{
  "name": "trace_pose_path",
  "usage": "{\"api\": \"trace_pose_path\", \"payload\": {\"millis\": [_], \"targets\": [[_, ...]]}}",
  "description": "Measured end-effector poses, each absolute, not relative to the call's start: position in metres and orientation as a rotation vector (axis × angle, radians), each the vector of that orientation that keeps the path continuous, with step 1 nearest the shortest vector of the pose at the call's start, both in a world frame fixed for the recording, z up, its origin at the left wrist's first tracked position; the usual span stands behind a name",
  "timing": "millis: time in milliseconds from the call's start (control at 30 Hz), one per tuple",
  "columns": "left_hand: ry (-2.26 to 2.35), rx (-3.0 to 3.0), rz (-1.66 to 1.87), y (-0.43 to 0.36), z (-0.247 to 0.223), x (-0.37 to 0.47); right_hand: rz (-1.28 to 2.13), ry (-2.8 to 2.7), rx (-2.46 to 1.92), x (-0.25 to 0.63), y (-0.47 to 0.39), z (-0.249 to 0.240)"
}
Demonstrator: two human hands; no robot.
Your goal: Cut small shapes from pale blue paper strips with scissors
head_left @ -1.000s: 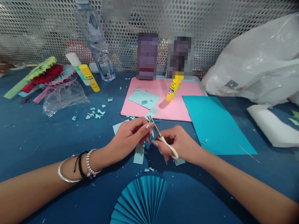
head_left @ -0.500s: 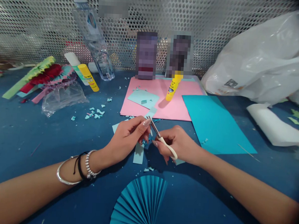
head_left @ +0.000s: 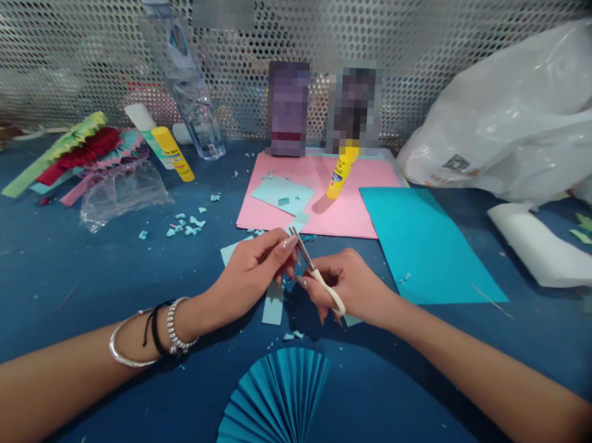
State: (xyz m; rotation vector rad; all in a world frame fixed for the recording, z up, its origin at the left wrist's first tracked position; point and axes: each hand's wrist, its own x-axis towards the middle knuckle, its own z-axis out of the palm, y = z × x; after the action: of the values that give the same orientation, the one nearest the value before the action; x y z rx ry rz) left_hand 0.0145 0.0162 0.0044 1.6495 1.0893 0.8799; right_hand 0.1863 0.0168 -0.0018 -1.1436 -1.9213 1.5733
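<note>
My right hand [head_left: 349, 284] is closed round the cream handles of a small pair of scissors [head_left: 328, 290]. Their metal blades point up and left, with the tips slightly apart beside my left thumb. My left hand [head_left: 261, 263] pinches a small piece of light-blue paper [head_left: 298, 261], mostly hidden by the fingers and blades. Under and around the hands lie light-blue paper strips [head_left: 272, 306] and tiny scraps [head_left: 294, 335]. Nearest me rests a pleated blue paper fan [head_left: 277, 399].
Pink sheets [head_left: 279, 164] lie ahead, with a yellow glue stick [head_left: 341, 171] standing on them. To the right are a blue sheet [head_left: 423, 248] and a white plastic bag [head_left: 504, 120]. At left are a leaning water bottle [head_left: 189, 77], another glue stick [head_left: 174, 154] and pleated paper pieces [head_left: 76, 154].
The scissors and my right hand have shifted very slightly to the left. Both hands keep their grip, and the things on the table stay in place.
</note>
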Motion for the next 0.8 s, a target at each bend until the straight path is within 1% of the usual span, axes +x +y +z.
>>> {"api": "trace_pose_path", "payload": {"millis": [467,800], "targets": [[1.072,1.602,0.916,0.015,0.002,0.013,1.521,-1.922,-1.147,0.185,0.017,-0.002],[1.103,1.597,0.96,0.014,0.004,0.012,1.824,-1.904,-0.95,0.195,0.025,0.001]]}}
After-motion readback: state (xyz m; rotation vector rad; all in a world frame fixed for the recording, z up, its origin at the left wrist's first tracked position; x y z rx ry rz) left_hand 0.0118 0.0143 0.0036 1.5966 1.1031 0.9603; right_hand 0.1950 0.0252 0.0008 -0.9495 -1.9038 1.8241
